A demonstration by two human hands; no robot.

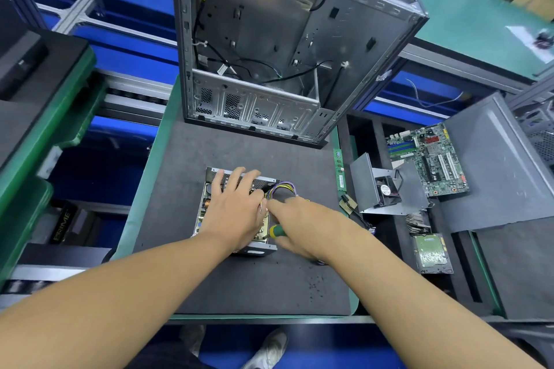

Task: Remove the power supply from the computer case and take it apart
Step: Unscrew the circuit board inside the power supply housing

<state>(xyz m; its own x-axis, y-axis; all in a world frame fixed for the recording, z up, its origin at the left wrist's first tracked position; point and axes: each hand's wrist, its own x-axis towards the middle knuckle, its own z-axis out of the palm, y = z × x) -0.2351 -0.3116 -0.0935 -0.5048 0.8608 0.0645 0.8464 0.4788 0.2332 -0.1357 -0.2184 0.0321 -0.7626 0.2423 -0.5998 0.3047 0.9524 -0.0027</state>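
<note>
Power supply (209,204) board exposed, mid foam mat (239,284), left hand (236,207) flat on top, fingers spread, holding nothing, right hand (299,225) wrapped round green-yellow screwdriver (277,231) at its right edge, beside the wire bundle (283,189), computer case (299,39) upright at mat's far edge, open.

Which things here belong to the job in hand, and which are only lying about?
Job in hand: power supply, its wires, screwdriver held in the right hand, left hand pressing on it, computer case.
Lying about: motherboard, memory stick, hard drive, grey panel.
</note>
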